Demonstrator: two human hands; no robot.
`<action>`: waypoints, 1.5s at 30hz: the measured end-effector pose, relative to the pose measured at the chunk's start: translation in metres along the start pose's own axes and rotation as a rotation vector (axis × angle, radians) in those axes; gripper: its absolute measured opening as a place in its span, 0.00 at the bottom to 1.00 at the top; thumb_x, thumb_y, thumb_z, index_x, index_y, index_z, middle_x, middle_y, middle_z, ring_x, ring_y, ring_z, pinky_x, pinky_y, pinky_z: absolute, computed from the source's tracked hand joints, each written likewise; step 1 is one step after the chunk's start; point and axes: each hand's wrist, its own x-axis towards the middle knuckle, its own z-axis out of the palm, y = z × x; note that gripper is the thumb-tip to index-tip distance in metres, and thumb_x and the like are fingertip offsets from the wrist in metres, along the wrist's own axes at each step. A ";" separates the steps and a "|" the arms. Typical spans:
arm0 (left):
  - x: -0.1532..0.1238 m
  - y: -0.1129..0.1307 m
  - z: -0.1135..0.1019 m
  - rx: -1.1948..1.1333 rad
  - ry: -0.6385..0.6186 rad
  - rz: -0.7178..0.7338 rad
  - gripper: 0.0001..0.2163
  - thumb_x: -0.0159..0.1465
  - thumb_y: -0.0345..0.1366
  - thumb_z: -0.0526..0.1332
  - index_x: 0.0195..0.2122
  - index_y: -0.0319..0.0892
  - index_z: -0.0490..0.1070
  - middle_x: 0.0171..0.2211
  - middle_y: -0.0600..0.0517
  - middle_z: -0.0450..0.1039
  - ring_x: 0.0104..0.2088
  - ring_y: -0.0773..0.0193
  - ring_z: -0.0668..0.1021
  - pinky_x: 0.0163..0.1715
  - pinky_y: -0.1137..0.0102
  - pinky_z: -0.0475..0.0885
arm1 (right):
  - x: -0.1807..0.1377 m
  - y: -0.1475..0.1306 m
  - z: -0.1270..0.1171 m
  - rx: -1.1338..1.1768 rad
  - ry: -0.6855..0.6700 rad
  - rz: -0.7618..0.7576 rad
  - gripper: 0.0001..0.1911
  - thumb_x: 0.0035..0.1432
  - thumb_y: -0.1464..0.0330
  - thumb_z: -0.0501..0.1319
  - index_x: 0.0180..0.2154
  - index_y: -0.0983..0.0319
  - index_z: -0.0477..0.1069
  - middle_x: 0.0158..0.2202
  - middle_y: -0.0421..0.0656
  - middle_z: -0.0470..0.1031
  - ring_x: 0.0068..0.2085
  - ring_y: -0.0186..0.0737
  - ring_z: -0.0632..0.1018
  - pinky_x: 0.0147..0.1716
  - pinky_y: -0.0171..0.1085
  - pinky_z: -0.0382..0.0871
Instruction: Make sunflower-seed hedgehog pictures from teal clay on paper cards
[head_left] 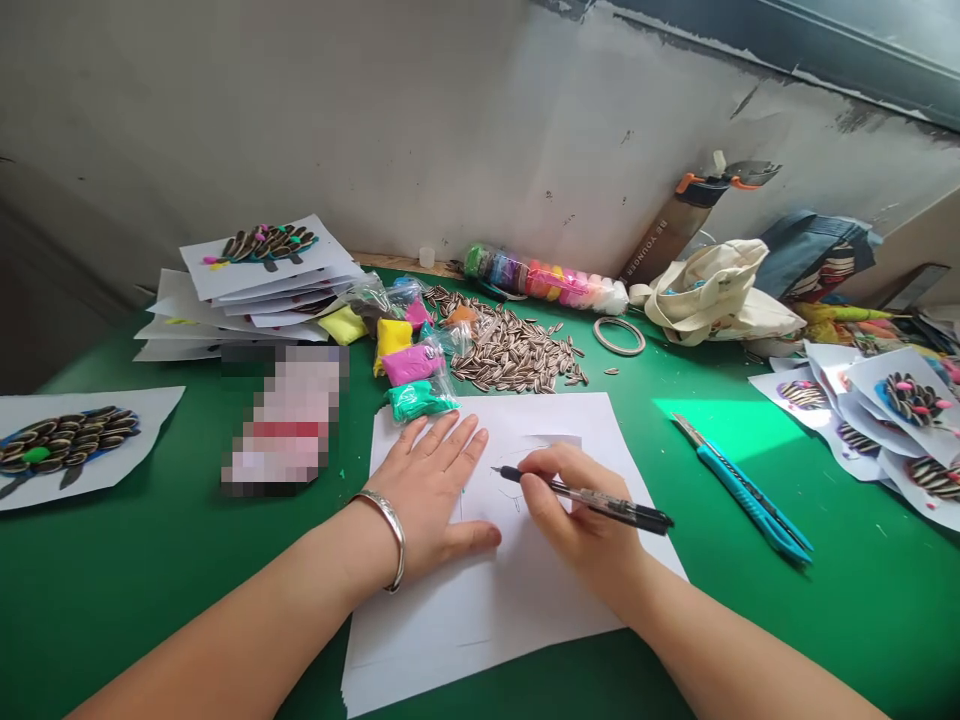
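Note:
A white sheet of paper (525, 590) lies on the green table (135, 570) in front of me. My left hand (431, 490) rests flat on its left part, fingers stretched out, a silver bangle on the wrist. My right hand (570, 510) is closed around a black pen (592, 498), whose tip touches the paper near a faint drawn outline. Just beyond the sheet lie bags of coloured clay (412, 365) and a heap of striped sunflower seeds (517, 350).
A blue utility knife (750, 490) lies to the right of the sheet. Stacks of finished seed pictures sit at back left (255, 275), far left (67, 440) and right (892, 410). A tube of clay colours (547, 280), a ring (619, 335), a cloth bag (720, 290) and a bottle (675, 225) line the wall.

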 end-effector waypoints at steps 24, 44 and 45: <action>0.000 0.001 -0.002 -0.015 -0.034 -0.002 0.43 0.60 0.65 0.49 0.68 0.40 0.47 0.70 0.44 0.40 0.69 0.46 0.45 0.64 0.47 0.39 | -0.004 0.016 0.003 -0.143 -0.065 -0.171 0.06 0.57 0.77 0.57 0.32 0.62 0.70 0.24 0.40 0.69 0.27 0.35 0.69 0.30 0.37 0.63; 0.000 0.001 0.000 -0.008 -0.014 0.006 0.43 0.60 0.65 0.50 0.68 0.40 0.48 0.70 0.44 0.42 0.68 0.46 0.46 0.64 0.47 0.39 | -0.005 0.018 0.003 -0.102 -0.138 -0.190 0.05 0.57 0.76 0.58 0.34 0.61 0.70 0.25 0.39 0.70 0.28 0.35 0.69 0.32 0.38 0.62; 0.000 0.001 0.001 -0.009 -0.007 0.008 0.43 0.60 0.65 0.49 0.68 0.40 0.48 0.70 0.44 0.42 0.68 0.46 0.46 0.64 0.47 0.39 | -0.005 0.017 0.003 -0.095 -0.145 -0.191 0.06 0.57 0.76 0.58 0.34 0.61 0.70 0.25 0.39 0.70 0.28 0.35 0.69 0.32 0.38 0.62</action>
